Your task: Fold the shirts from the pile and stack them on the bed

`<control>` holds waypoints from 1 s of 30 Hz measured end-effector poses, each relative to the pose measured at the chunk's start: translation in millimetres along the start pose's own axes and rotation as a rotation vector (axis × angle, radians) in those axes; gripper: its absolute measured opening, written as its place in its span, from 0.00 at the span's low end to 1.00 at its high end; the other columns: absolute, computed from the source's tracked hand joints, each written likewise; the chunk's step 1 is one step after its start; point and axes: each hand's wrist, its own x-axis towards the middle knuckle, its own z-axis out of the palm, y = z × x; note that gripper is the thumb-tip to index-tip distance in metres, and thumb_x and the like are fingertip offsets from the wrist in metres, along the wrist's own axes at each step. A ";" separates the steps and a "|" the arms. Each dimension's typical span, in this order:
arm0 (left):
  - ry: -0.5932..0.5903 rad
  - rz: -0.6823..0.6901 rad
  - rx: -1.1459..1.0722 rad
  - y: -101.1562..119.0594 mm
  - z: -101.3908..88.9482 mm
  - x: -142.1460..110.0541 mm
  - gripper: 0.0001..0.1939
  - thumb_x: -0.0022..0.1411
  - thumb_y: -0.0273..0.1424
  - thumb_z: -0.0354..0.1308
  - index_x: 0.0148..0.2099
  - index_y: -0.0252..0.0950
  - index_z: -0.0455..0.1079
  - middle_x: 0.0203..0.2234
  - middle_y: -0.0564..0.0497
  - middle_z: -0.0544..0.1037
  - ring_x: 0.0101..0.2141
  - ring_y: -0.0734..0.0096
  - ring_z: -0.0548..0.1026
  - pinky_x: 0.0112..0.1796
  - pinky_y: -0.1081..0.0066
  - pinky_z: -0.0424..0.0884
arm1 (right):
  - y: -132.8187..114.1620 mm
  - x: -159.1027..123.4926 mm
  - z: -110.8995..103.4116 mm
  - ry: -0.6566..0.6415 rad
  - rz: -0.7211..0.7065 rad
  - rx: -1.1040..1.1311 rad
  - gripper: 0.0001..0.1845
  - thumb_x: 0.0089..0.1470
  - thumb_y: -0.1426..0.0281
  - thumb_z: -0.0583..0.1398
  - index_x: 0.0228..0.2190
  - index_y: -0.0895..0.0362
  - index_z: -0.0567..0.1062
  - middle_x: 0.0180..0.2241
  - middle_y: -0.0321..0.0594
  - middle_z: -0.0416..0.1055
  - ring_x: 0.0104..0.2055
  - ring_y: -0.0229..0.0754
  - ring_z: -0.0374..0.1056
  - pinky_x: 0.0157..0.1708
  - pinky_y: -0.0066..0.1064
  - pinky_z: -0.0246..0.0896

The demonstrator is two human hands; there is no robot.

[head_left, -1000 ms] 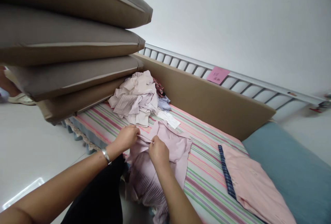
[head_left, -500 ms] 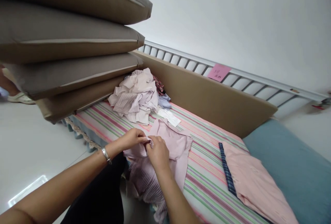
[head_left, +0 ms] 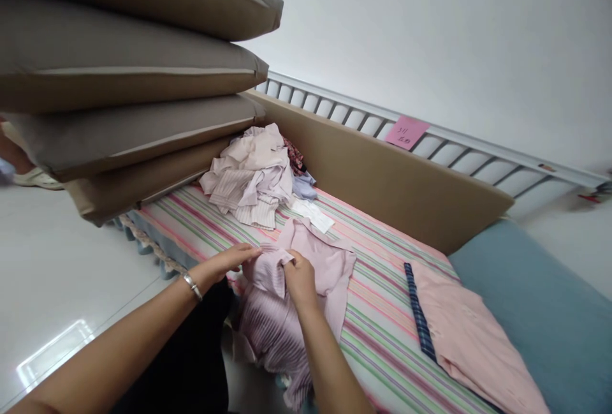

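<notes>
Head view: mauve garment (head_left: 329,267) lies lengthwise away, its ribbed end (head_left: 297,383) nearest.

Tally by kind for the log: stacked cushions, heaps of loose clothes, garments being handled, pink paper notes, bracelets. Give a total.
Stacked cushions: 4
Heap of loose clothes: 1
Mauve garment being handled: 1
Pink paper note: 1
Silver bracelet: 1
Total: 8, counting the heap as one; its layers overlap too much to count.
</notes>
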 end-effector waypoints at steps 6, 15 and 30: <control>0.218 0.127 -0.189 -11.2 8.6 33.9 0.21 0.39 0.38 0.64 0.36 0.31 0.69 0.18 0.57 0.67 0.21 0.76 0.66 0.26 0.74 0.61 | 7.6 -0.1 4.8 -0.059 0.073 0.200 0.18 0.44 0.68 0.51 0.31 0.58 0.78 0.29 0.37 0.76 0.35 0.42 0.68 0.35 0.28 0.59; 0.421 0.285 0.013 5.1 21.2 4.0 0.16 0.53 0.43 0.55 0.33 0.34 0.69 0.30 0.50 0.73 0.32 0.68 0.70 0.36 0.69 0.65 | 17.5 4.9 4.1 -0.005 0.122 0.090 0.17 0.50 0.65 0.48 0.25 0.58 0.75 0.24 0.39 0.72 0.30 0.41 0.66 0.29 0.28 0.57; 0.047 -0.167 -0.136 17.5 22.7 -1.6 0.11 0.42 0.36 0.59 0.26 0.34 0.67 0.15 0.53 0.72 0.18 0.69 0.69 0.21 0.73 0.62 | 16.7 -37.8 -5.6 -0.104 -0.170 0.051 0.17 0.54 0.63 0.56 0.43 0.54 0.75 0.43 0.41 0.73 0.45 0.41 0.67 0.50 0.34 0.59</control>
